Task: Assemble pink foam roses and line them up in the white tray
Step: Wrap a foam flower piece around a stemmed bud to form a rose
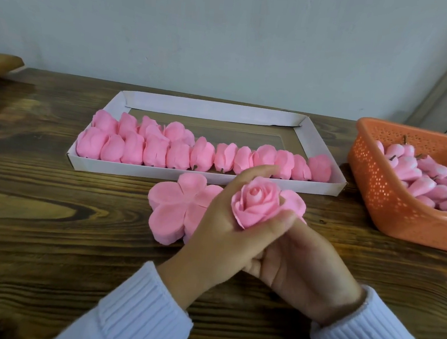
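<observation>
Head view, left hand (217, 240) fingers (255, 174) curled round rose (257, 200), right hand (303, 268) beneath, grip unclear

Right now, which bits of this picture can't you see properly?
Head view:
- Bottom of the rose: covered by the left hand and right hand.
- Flat petal stack: right part behind the left hand.
- Orange basket: cut off by the right edge, so its buds cannot be counted.
- Back-row roses in the white tray: partly hidden by the front row.
</observation>
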Demonstrator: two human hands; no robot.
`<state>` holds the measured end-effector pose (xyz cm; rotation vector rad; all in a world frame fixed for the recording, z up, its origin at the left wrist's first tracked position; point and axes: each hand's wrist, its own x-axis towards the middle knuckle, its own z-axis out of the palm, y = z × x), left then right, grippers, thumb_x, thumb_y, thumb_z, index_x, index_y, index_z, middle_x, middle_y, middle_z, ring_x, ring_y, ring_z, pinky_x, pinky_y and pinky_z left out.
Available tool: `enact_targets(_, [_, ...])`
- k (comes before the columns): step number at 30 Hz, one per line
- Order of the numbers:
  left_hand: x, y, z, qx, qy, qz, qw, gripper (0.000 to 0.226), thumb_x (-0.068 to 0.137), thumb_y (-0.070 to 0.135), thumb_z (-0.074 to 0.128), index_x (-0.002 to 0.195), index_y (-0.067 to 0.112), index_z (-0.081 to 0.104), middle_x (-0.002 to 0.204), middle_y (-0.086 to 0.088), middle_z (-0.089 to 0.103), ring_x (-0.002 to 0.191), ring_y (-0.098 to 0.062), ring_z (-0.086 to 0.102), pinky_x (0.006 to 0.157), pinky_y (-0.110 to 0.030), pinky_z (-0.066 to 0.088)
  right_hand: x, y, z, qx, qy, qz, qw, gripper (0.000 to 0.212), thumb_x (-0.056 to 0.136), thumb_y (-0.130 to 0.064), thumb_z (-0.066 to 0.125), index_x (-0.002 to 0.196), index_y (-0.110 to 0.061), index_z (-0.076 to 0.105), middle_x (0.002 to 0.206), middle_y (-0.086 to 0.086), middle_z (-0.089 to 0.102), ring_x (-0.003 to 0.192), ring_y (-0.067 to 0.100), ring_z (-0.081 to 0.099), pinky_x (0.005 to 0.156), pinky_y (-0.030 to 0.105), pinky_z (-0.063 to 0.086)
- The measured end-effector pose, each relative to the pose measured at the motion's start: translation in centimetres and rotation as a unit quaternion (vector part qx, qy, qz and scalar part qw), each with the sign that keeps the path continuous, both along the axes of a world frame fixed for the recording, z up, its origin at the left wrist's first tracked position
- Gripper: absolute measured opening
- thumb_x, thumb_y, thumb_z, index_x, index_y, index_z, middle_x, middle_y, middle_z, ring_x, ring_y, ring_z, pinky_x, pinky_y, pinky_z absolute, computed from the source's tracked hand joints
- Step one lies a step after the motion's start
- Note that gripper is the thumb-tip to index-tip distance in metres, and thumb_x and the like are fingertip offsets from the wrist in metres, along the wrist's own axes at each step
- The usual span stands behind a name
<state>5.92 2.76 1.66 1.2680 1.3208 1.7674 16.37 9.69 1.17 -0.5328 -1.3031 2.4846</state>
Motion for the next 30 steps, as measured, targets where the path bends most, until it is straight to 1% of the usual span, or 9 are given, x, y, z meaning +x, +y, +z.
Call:
enact_targets(5, [-0.5,0.3,0.0,0.027,-0.047,0.061,0.997,0.031,0.077,0.022,0.069,0.108,0.019,0.062,0.08,0.01,0.066,0.074,-0.001,0.063,0.065,-0.015,0.049,0.1,0.3,0.3,0.008,0.008,-0.092,0.996,0.035,0.077,-0.023,0.051,0.1,0.001,0.065,0.076,0.017,0.068,0.059,0.023,0.067,0.053,0.028,0.056])
enact_targets(8, [-0.5,0.5,0.0,0.042,-0.063,0.073,0.994,0.04,0.074,0.019,0.078,0.108,0.015,0.057,0.075,0.009,0.067,0.062,-0.001,0.062,0.056,-0.014,0.05,0.3,0.4,0.1,0.109,0.028,-0.164,0.98,0.025,0.076,-0.017,0.059,0.094,-0.001,0.063,0.074,0.014,0.067,0.054,0.022,0.063,0.045,0.024,0.05])
enact_targets(11, [-0.5,0.6,-0.3,0.015,-0.048,0.069,0.996,0.057,0.063,0.021,0.086,0.111,0.025,0.054,0.084,0.017,0.067,0.078,-0.004,0.066,0.069,-0.022,0.056,0.6,0.5,-0.2,0.233,0.038,-0.249,0.939,0.008,0.079,-0.015,0.061,0.086,-0.012,0.064,0.063,0.008,0.061,0.049,0.019,0.054,0.042,0.022,0.04])
enact_targets(15, [-0.6,0.8,-0.8,-0.024,-0.017,0.032,0.999,0.056,0.062,0.016,0.082,0.107,0.027,0.051,0.079,0.023,0.062,0.076,0.005,0.061,0.067,-0.017,0.051,0.8,0.4,0.0,0.354,0.069,-0.295,0.885,0.01,0.08,-0.016,0.064,0.078,-0.026,0.067,0.063,-0.002,0.06,0.051,0.009,0.051,0.045,0.019,0.041])
enact_targets(19, [-0.6,0.8,-0.9,-0.034,-0.027,0.014,0.999,0.063,0.063,0.02,0.079,0.119,0.028,0.05,0.085,0.02,0.064,0.08,0.003,0.062,0.069,-0.02,0.052,1.0,0.1,0.1,0.463,0.092,-0.296,0.83,0.006,0.082,-0.017,0.06,0.084,-0.022,0.064,0.076,-0.008,0.064,0.064,0.008,0.06,0.058,0.019,0.049])
enact_targets(23, [-0.5,0.9,-0.9,-0.033,-0.04,0.013,0.999,0.07,0.057,0.023,0.078,0.12,0.037,0.05,0.091,0.013,0.068,0.075,-0.003,0.067,0.059,-0.022,0.054,1.2,-0.1,0.3,0.62,0.091,-0.307,0.717,0.003,0.084,-0.013,0.061,0.087,-0.014,0.06,0.083,0.002,0.06,0.08,0.021,0.059,0.07,0.032,0.048])
enact_targets(25, [-0.5,0.9,-1.0,-0.032,-0.039,0.013,0.999,0.077,0.052,0.03,0.079,0.122,0.036,0.05,0.101,0.004,0.067,0.087,-0.012,0.069,0.065,-0.028,0.056,1.1,-0.3,0.5,0.669,0.09,-0.314,0.668,0.007,0.083,-0.013,0.062,0.089,-0.017,0.06,0.092,0.002,0.057,0.093,0.017,0.057,0.08,0.029,0.045])
enact_targets(28, [-0.3,0.9,-1.1,-0.027,-0.02,-0.004,0.999,0.079,0.055,0.028,0.078,0.128,0.028,0.046,0.113,-0.005,0.063,0.105,-0.021,0.065,0.082,-0.038,0.057,1.0,-0.5,0.6,0.704,0.075,-0.323,0.628,0.015,0.082,-0.015,0.063,0.097,-0.02,0.061,0.107,0.002,0.052,0.099,0.018,0.055,0.084,0.026,0.044])
enact_targets(30, [-0.4,0.9,-1.3,-0.033,0.015,0.005,0.999,0.071,0.059,0.025,0.074,0.125,0.031,0.046,0.11,0.01,0.064,0.107,-0.009,0.063,0.089,-0.032,0.054,0.9,-0.6,0.5,0.722,0.056,-0.328,0.607,0.019,0.082,-0.013,0.063,0.099,-0.021,0.063,0.11,-0.004,0.049,0.098,0.02,0.054,0.082,0.029,0.045])
